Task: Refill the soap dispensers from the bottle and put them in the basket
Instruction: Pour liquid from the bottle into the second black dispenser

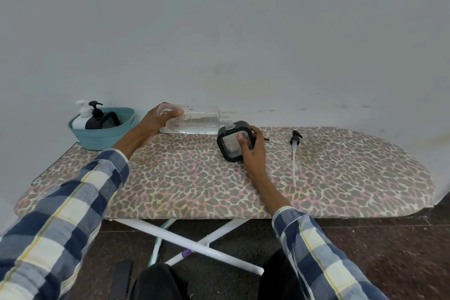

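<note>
My left hand (pixel 155 120) grips the base of a clear plastic bottle (pixel 197 119), held on its side with its threaded neck pointing right, into the top opening of a square dispenser. That dispenser (pixel 231 142) has a black frame and clear sides; it stands on the ironing board with my right hand (pixel 252 147) wrapped around its right side. Its black pump (pixel 295 140) with a long white tube lies on the board to the right. A teal basket (pixel 102 136) at the far left holds a white dispenser (pixel 81 117) and a black dispenser (pixel 96 117).
The ironing board (pixel 194 185) has a leopard-print cover and stands against a pale wall. Its white crossed legs show below, over a dark floor. A dark phone (pixel 121 279) lies on the floor near my knees.
</note>
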Tool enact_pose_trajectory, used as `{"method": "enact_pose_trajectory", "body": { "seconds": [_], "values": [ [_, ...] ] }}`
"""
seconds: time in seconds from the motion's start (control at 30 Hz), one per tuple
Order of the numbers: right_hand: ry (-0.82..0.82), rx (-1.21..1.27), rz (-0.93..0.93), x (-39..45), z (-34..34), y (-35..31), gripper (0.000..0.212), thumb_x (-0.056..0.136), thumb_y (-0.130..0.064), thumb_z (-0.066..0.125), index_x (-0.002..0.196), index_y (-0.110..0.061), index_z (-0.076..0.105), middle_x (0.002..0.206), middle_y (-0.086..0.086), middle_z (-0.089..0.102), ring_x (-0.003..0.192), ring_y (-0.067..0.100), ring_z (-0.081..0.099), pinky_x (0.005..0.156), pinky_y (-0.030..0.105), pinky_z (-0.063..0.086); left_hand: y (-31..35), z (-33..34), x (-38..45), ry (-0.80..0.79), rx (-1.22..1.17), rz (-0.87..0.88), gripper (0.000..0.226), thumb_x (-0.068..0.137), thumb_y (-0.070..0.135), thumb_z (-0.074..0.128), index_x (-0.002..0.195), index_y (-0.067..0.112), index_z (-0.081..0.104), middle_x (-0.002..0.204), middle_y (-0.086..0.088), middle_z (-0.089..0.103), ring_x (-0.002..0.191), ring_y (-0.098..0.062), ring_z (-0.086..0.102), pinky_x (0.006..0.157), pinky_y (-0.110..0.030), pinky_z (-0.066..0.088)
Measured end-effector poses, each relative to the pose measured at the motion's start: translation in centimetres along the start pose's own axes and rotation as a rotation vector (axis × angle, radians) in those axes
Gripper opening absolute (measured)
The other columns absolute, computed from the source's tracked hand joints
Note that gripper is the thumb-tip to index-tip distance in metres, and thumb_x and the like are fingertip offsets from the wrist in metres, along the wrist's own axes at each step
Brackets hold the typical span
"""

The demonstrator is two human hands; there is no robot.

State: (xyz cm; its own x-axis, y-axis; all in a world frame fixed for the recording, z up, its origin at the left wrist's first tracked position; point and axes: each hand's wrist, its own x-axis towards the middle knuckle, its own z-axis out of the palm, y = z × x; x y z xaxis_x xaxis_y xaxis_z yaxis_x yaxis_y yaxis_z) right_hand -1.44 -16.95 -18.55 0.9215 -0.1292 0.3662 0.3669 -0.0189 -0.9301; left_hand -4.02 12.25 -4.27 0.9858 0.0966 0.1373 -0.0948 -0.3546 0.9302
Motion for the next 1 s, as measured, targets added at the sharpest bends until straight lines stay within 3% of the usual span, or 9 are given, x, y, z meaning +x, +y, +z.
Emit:
{"method": "enact_pose_trajectory", "body": {
  "seconds": [0.07,0.2,0.33,0.43,0.5,0.7,0.77,0.87,1.0],
  "values": [
    [-0.001,0.009,0.003,-0.01,-0.04,0.05,0.056,0.101,-0.047,0.068,0.148,-0.024,0.048,0.142,0.001,0.057,0.133,0.016,0.056,0.112,0.036,0.05,0.04,0.09,0.06,0.0,-0.008,0.001,0.005,0.087,0.052,0.081,0.091,0.05,0.078,0.123,0.004,0.07,0.116,-0.02,0.067,0.064,-0.024,0.06],
    [0.002,0.013,0.004,0.0,-0.07,0.08,0.057,0.1,-0.048,0.068,0.148,-0.024,0.048,0.143,0.001,0.057,0.133,0.016,0.056,0.112,0.035,0.05,0.13,0.17,-0.05,-0.004,0.003,0.01,0.029,0.068,0.067,0.079,0.093,0.05,0.077,0.123,0.007,0.07,0.113,-0.015,0.067,0.07,-0.025,0.058],
    [0.002,0.004,0.01,0.1,0.0,0.22,0.06,0.099,-0.052,0.067,0.149,-0.026,0.047,0.144,0.0,0.056,0.134,0.017,0.055,0.112,0.037,0.049,0.06,0.1,0.1,-0.001,0.008,0.007,0.013,0.084,0.055,0.078,0.095,0.049,0.077,0.126,0.005,0.07,0.118,-0.019,0.066,0.079,-0.032,0.056],
    [0.001,0.007,0.008,0.0,-0.07,0.03,0.058,0.101,-0.048,0.068,0.149,-0.025,0.047,0.144,0.0,0.056,0.133,0.016,0.055,0.11,0.031,0.049,0.17,0.24,0.03,0.015,0.018,-0.013,0.003,0.095,0.045,0.077,0.097,0.045,0.076,0.122,0.007,0.07,0.114,-0.016,0.066,0.077,-0.03,0.054],
    [0.0,0.011,0.0,0.02,-0.07,0.06,0.059,0.1,-0.05,0.068,0.149,-0.025,0.047,0.144,0.0,0.056,0.133,0.016,0.056,0.111,0.034,0.049,0.26,0.31,0.0,0.008,0.027,-0.01,0.017,0.1,0.04,0.072,0.09,0.052,0.076,0.12,0.01,0.069,0.111,-0.013,0.066,0.073,-0.026,0.054],
    [-0.002,0.01,0.003,0.11,-0.02,0.16,0.058,0.1,-0.049,0.068,0.149,-0.025,0.047,0.144,0.001,0.056,0.134,0.017,0.056,0.113,0.036,0.049,0.22,0.33,0.06,0.005,0.026,-0.005,0.02,0.099,0.041,0.072,0.086,0.056,0.076,0.121,0.008,0.069,0.112,-0.015,0.065,0.077,-0.029,0.055],
    [-0.006,0.008,-0.001,0.1,-0.02,0.12,0.057,0.1,-0.048,0.068,0.148,-0.025,0.048,0.144,0.001,0.056,0.134,0.016,0.056,0.112,0.034,0.049,0.14,0.11,0.1,0.005,0.021,-0.022,0.005,0.091,0.052,0.077,0.088,0.055,0.076,0.121,0.008,0.069,0.112,-0.014,0.065,0.077,-0.029,0.055],
    [-0.006,0.025,0.006,0.04,-0.08,-0.02,0.057,0.101,-0.045,0.069,0.149,-0.023,0.048,0.144,0.0,0.056,0.134,0.014,0.055,0.11,0.026,0.048,-0.25,-0.15,0.41,-0.004,0.025,-0.012,0.03,0.072,0.066,0.08,0.096,0.049,0.077,0.123,0.009,0.071,0.114,-0.015,0.067,0.082,-0.032,0.056],
    [-0.007,0.027,0.003,-0.01,-0.17,-0.07,0.058,0.101,-0.044,0.07,0.15,-0.022,0.047,0.145,0.001,0.056,0.134,0.015,0.055,0.11,0.028,0.048,-0.06,-0.13,0.32,-0.011,0.016,-0.001,0.034,0.078,0.06,0.079,0.106,0.039,0.074,0.124,0.006,0.071,0.114,-0.017,0.068,0.068,-0.024,0.059]
  ]
}}
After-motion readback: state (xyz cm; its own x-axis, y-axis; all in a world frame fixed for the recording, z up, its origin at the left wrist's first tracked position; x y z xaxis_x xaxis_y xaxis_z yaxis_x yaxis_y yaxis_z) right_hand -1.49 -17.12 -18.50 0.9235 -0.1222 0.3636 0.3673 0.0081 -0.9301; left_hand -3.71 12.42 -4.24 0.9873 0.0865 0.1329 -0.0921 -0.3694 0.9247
